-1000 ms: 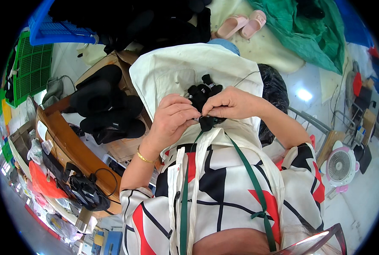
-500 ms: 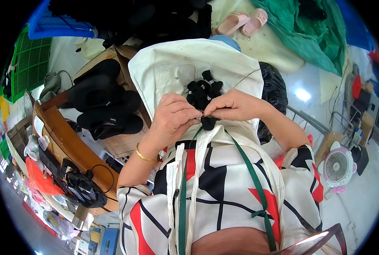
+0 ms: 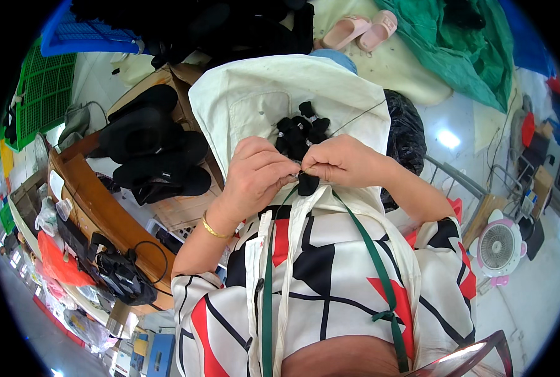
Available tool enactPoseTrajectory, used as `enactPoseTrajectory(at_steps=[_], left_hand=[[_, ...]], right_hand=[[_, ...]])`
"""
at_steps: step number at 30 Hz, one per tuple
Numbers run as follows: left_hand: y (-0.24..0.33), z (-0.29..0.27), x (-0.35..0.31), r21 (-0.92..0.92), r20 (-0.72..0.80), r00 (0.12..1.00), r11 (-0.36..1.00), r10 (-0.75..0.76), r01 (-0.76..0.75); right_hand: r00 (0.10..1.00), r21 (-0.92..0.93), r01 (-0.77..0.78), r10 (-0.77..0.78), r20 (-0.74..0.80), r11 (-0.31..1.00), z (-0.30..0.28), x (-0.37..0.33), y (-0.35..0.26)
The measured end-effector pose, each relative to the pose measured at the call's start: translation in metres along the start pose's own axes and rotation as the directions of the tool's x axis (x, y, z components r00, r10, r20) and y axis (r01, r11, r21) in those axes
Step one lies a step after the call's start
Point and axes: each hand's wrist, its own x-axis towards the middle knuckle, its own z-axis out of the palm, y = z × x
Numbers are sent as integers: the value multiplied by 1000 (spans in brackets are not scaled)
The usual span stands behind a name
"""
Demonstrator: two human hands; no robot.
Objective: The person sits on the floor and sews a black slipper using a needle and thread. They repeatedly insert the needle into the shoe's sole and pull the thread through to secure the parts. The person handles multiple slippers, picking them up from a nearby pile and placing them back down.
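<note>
Over my lap, my left hand (image 3: 258, 173) and my right hand (image 3: 343, 161) meet with thumbs and fingertips pinched together. A small black fabric piece (image 3: 308, 184) hangs just below the fingertips, gripped between both hands. What fine part the fingers work at is too small to make out. Right beyond my hands, a cluster of similar small black fabric pieces (image 3: 297, 132) with little pale tags rests on the off-white apron cloth (image 3: 230, 94) spread across my lap. A thin dark cord or thread runs from near the cluster toward the cloth's right side.
Black felt-like shoes (image 3: 157, 151) are piled at the left by a brown wooden table (image 3: 98, 220). A black plastic bag (image 3: 403, 135) stands right of my lap. Pink slippers (image 3: 361, 30) lie ahead beside green sheeting (image 3: 462, 56). A small fan (image 3: 498, 246) sits at the right.
My right fingers have curled in closer to the left fingertips. The black piece has shifted only slightly; both arms stay nearly in place.
</note>
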Motion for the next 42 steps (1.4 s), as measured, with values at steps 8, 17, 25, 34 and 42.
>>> enactPoseTrajectory(at_steps=[8,17,25,34,42], left_hand=[[3,-1,-4,166,-123,988,984,93,-72],[5,0,-10,314,-64,977,933,203,-174],[3,-2,-18,392,-36,958,886,285,-249],[-4,-3,-24,335,-32,944,894,328,-299],[-4,-4,-22,327,-23,937,889,348,-322]], right_hand=[[949,-531,247,-314,-39,811,-12,3,-19],[971,-479,216,-238,16,851,-21,3,-22],[998,-188,64,-67,-8,980,-40,0,-23],[998,-65,61,-60,19,996,-27,1,-15],[997,-67,45,-41,63,997,-29,3,-17]])
